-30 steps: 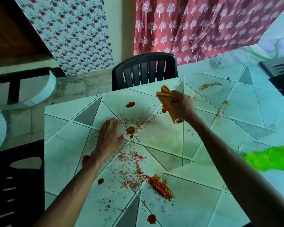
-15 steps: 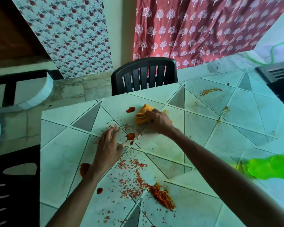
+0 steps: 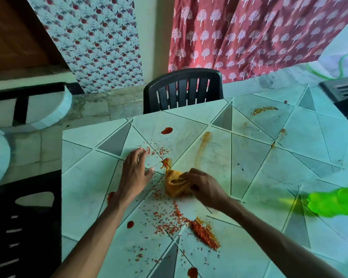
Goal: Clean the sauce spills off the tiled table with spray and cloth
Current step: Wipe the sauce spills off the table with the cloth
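The pale tiled table [image 3: 255, 183] carries red sauce blobs [image 3: 166, 130] and scattered red crumbs, with a thick orange-red pile [image 3: 204, 234] near the front. My right hand [image 3: 205, 185] is shut on a bunched orange cloth [image 3: 176, 182] pressed onto the table's middle. A curved orange smear [image 3: 202, 147] runs behind the cloth. My left hand [image 3: 135, 170] lies flat on the tiles with its fingers spread, just left of the cloth. A bright green object [image 3: 335, 203], blurred, lies at the right edge. I cannot tell whether it is the spray.
A black plastic chair [image 3: 182, 90] stands at the table's far side, another black chair [image 3: 22, 223] at the left. More yellowish spills [image 3: 263, 110] mark the far right tiles. Patterned curtains hang behind.
My right hand has dragged the cloth from the far sauce blob back toward me, leaving an orange smear. The left hand stays flat on the table.
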Demonstrator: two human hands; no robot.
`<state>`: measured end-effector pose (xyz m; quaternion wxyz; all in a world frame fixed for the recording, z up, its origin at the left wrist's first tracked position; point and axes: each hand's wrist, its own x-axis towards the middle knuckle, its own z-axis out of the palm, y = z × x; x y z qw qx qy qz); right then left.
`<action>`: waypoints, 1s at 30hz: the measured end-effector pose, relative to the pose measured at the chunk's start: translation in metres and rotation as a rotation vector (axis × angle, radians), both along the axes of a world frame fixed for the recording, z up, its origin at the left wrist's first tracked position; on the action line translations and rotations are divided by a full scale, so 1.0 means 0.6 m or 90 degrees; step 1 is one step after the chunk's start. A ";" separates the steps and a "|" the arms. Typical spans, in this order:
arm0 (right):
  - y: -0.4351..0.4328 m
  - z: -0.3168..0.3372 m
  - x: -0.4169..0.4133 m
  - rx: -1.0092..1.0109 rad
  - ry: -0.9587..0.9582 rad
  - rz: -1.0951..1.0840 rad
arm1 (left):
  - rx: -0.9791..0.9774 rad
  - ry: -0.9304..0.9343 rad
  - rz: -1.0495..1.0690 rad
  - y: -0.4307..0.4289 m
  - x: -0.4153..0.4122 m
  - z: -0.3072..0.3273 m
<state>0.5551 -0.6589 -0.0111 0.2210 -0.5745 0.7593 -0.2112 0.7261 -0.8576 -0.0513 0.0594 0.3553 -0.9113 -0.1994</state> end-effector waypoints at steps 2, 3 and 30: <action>-0.017 0.031 -0.025 -0.023 -0.039 -0.079 | -0.010 0.008 0.003 -0.005 0.004 0.004; -0.028 0.046 -0.041 -0.045 -0.057 -0.119 | -0.014 0.006 0.005 -0.007 0.007 0.005; -0.100 -0.038 0.054 0.009 0.086 0.180 | 0.046 -0.005 0.070 -0.028 0.085 -0.001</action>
